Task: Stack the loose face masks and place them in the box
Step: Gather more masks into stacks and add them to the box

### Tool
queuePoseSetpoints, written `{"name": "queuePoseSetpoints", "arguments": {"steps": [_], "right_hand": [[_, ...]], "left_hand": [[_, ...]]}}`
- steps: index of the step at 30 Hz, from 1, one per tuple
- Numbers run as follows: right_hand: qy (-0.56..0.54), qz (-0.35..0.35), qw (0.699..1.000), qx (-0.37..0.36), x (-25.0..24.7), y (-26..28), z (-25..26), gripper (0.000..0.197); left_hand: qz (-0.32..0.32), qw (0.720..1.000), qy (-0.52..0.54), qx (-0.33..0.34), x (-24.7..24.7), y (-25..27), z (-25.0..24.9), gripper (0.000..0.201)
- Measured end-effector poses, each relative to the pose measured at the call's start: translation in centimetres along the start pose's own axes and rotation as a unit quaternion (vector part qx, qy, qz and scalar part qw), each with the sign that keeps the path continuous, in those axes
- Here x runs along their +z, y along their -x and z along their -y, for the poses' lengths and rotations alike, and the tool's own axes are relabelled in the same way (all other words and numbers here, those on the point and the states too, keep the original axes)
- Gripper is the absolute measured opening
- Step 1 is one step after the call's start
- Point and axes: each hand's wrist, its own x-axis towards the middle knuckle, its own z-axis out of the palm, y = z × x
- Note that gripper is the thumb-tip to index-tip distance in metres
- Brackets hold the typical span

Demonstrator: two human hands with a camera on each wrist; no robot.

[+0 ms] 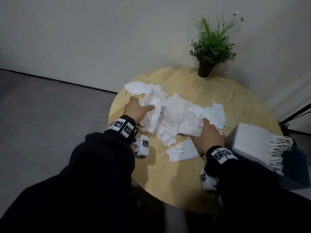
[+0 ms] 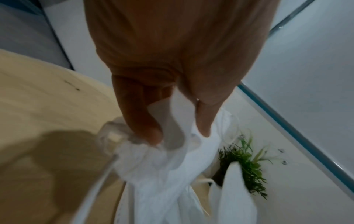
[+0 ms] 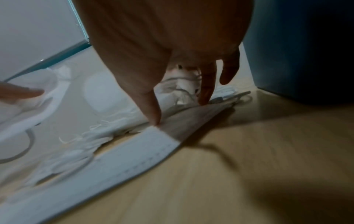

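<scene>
A heap of loose white face masks [image 1: 173,110] lies in the middle of the round wooden table [image 1: 185,185]. At the heap's left side my left hand [image 1: 139,108] grips a bunch of them; in the left wrist view its thumb and fingers [image 2: 180,136] pinch white mask fabric [image 2: 162,174]. My right hand [image 1: 208,132] holds a flat mask [image 1: 191,130] at the heap's right side, thumb above it, and the mask [image 3: 153,144] passes between thumb and fingers [image 3: 181,111]. The dark blue box [image 1: 296,167] at the right holds a neat stack of masks [image 1: 255,140] with ear loops hanging out.
One mask [image 1: 183,151] lies flat at the heap's near side, its loops trailing. A potted plant [image 1: 210,47] stands at the table's back edge against the wall. The box wall [image 3: 296,53] rises just right of my right hand. Grey floor lies left of the table.
</scene>
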Motion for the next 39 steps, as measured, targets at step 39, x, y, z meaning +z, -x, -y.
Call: {"name": "queuePoseSetpoints", "arguments": {"steps": [39], "right_hand": [[-0.007, 0.046, 0.999, -0.002, 0.2, -0.8, 1.6, 0.075]], "left_hand": [[0.12, 0.975, -0.185, 0.028, 5.0, -4.8, 0.1, 0.058]]}}
